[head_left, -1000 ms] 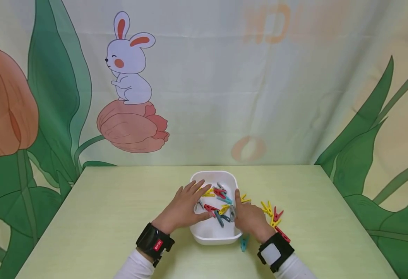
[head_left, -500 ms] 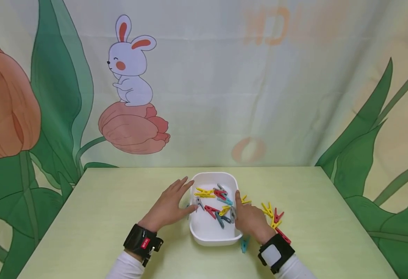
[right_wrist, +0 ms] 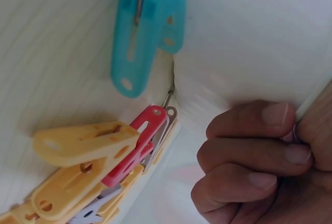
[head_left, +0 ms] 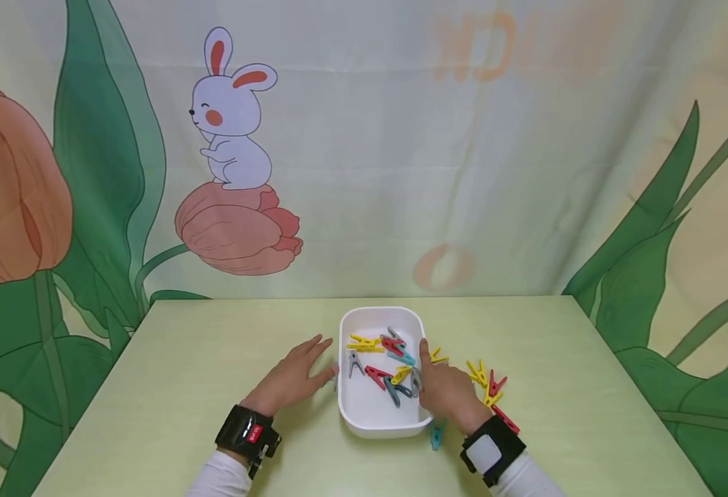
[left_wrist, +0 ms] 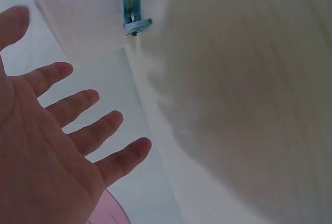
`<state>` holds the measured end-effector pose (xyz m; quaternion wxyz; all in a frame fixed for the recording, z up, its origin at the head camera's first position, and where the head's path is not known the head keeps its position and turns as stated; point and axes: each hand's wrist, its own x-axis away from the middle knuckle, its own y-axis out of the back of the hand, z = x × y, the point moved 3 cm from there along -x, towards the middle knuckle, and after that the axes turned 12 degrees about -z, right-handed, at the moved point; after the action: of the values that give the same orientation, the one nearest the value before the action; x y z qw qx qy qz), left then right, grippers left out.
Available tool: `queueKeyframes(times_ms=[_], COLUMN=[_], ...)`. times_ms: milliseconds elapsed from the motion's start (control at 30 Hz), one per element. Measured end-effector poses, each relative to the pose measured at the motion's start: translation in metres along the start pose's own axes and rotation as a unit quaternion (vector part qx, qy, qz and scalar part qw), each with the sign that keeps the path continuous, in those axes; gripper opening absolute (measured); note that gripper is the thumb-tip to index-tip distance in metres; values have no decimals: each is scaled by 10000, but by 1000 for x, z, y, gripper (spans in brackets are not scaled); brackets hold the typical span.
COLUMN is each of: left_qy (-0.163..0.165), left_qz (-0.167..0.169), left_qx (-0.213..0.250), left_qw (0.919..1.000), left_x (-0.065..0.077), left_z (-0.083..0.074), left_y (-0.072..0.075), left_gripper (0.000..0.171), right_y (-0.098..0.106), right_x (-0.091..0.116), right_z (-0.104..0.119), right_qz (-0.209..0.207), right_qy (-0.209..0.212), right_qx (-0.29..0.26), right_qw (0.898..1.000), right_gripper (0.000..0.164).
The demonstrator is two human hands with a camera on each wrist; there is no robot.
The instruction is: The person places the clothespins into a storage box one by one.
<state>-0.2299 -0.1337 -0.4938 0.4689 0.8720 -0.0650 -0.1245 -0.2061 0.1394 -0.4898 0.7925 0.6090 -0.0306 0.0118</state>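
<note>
A white plastic basin (head_left: 379, 421) stands mid-table with several clothespins in it: yellow (head_left: 366, 343), red (head_left: 376, 376), grey (head_left: 355, 362) and blue ones. Left of the basin, my left hand (head_left: 289, 378) hovers apart from it, fingers spread and holding nothing. A blue-green clothespin (left_wrist: 132, 7) lies by the basin's outer left side in the left wrist view. My right hand (head_left: 451, 393) grips the basin's right rim. Its fingers (right_wrist: 241, 149) curl against the outer wall in the right wrist view; the thumb is hidden there.
Right of the basin lie loose clothespins: yellow (head_left: 477, 373), red (head_left: 496, 382), another red one (head_left: 505, 419) and a light blue one (head_left: 436, 435) near the front corner. The pale green table (head_left: 184, 386) ends at a printed cloth (head_left: 364, 172) behind.
My left hand has drawn back from over the basin to its left, uncovering a grey clothespin and yellow ones inside. My right hand has stayed at the rim.
</note>
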Motion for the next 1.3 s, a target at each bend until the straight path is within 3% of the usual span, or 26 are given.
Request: queueKeyframes(times_ms=[200,500,700,1000,1300], left_qy=[157,-260,-566,-658,-506], left_qz=[160,285,111,-172,198], left_qx=[33,-410,-428,-587,-106], left_qw=[9997,9984,9974,9960,9985], left_x=[1,3,5,7,10], left_z=[12,13,7,6,1], left_y=[-11,-24,-22,-20,-20], left_gripper=[62,77,63,44,21], right_y=[-1,3,3,2,1], right_x=[-1,1,2,2,1], right_z=[0,0,2,2,2], right_qz=[1,-57,-9,43,18], right_qy=[13,48,30,1,7], right_qx=[23,26,-13,28,68], right_qw=[10000,10000,10000,10000,10000], right_gripper=[91,90,90,90,90])
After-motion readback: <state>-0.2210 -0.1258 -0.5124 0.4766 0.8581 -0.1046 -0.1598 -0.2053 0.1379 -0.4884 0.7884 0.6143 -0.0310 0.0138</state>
